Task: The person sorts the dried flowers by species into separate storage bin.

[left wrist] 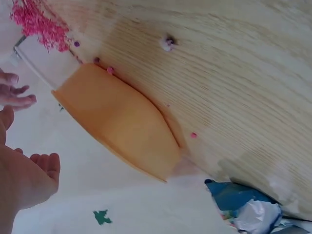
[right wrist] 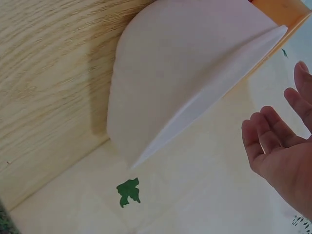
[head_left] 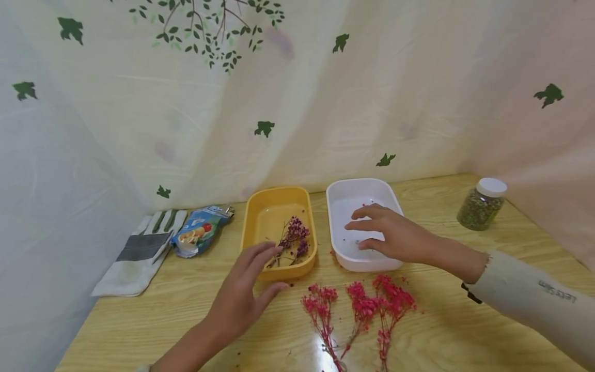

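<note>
My left hand hovers at the near left corner of the yellow tray, thumb spread from loosely bent fingers and nothing held. Inside that tray lie dried purple flower sprigs, partly behind the fingertips. Over the white tray my right hand reaches in from the right, fingers apart and holding nothing. A few small pink bits lie in the white tray. Pink dried flower sprigs rest on the table in front of both trays. The right wrist view shows the right hand beyond the white tray's rim, fingers curved loosely.
At the left lie striped work gloves and a blue food pouch. A jar with a white lid and dried green contents stands at the right. Behind the trays hangs a leaf-printed cloth. Loose petals dot the wooden table.
</note>
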